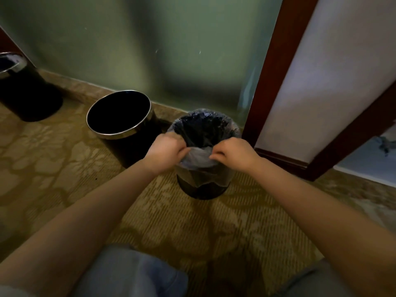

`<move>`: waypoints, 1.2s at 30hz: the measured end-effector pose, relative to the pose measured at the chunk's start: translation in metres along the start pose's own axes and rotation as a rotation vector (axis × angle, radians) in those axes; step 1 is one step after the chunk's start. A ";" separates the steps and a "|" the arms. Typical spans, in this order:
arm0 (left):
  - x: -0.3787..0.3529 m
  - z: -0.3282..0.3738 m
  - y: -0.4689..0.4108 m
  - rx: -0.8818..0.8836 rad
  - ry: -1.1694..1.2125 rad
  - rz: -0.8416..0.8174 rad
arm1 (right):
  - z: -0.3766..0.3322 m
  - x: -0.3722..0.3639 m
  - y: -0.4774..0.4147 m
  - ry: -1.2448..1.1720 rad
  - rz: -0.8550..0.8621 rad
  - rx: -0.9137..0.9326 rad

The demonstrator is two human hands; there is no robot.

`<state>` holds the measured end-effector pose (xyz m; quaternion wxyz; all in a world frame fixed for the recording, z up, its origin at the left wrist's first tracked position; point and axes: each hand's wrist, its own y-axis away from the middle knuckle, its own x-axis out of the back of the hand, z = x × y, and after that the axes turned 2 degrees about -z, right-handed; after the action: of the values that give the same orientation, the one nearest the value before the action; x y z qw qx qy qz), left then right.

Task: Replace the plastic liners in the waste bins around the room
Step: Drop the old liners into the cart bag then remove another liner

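Note:
A black round waste bin (202, 189) stands on the carpet just ahead of me, with a clear plastic liner (198, 158) folded over its rim. My left hand (166, 152) pinches the liner at the near left of the rim. My right hand (232, 152) pinches it at the near right. Between the two hands the plastic bunches up and hangs down the bin's front. To the left stands a second black bin (120, 125) with a chrome rim and no liner visible inside. A third black bin (23, 91) sits at the far left edge.
A green glass wall (139, 50) runs behind the bins. A dark red wooden door frame (272, 78) rises right of the lined bin, with a white panel (334, 78) beyond. Patterned tan carpet (53, 168) covers the floor. My knees (132, 275) are at the bottom.

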<state>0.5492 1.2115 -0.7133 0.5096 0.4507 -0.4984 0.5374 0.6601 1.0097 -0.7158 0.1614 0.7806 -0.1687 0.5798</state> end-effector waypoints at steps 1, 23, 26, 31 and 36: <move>0.006 0.001 -0.005 0.048 -0.049 0.051 | -0.001 0.002 0.000 0.002 0.096 -0.015; 0.000 0.035 0.005 0.173 0.455 -0.202 | -0.002 -0.009 0.011 -0.013 0.121 0.004; -0.013 0.043 0.002 0.146 0.376 -0.210 | -0.006 -0.002 0.007 -0.132 0.194 -0.105; -0.010 0.054 -0.011 0.282 0.613 -0.133 | -0.017 0.019 0.000 -0.496 0.408 -0.230; 0.034 0.036 -0.022 0.351 0.642 0.041 | -0.016 0.039 0.001 -0.481 0.486 -0.291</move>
<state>0.5675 1.1789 -0.6749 0.5440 0.3297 -0.2224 0.7388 0.6564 1.0136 -0.6742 0.0839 0.8005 -0.4630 0.3713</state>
